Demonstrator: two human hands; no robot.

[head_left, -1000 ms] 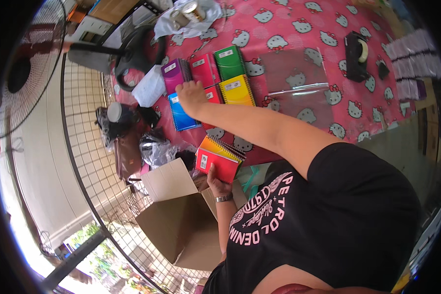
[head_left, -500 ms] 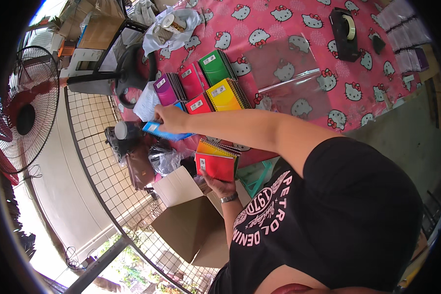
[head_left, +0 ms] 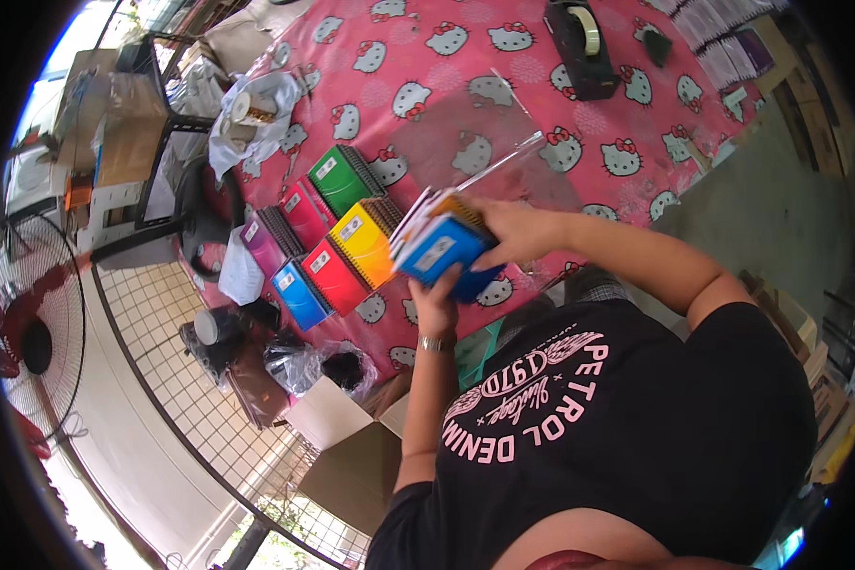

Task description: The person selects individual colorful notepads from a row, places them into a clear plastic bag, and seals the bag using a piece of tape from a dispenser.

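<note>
Between my two hands is a stack of small spiral notebooks [head_left: 437,249], a blue one on top and others showing behind it. My left hand [head_left: 435,302], below a wristwatch, is closed on the stack's lower edge with the thumb on the blue cover. My right hand [head_left: 513,233] grips its right side. On the table to the left lie stacks of spiral notebooks in two rows: green [head_left: 340,176], pink-red [head_left: 304,211] and purple [head_left: 266,239] behind, yellow [head_left: 363,237], red [head_left: 332,275] and blue [head_left: 301,293] in front.
A pink patterned cloth covers the table [head_left: 503,76]. Clear plastic sheets [head_left: 465,142] lie beyond my hands, and a black tape dispenser [head_left: 581,52] stands farther back. An open cardboard box [head_left: 351,475] is at the lower left, near a plastic bag [head_left: 304,366]. A fan [head_left: 36,342] stands far left.
My right hand has come back from the blue notebooks on the table to the held stack, which now has blue on top. Both hands are together, and the view has shifted.
</note>
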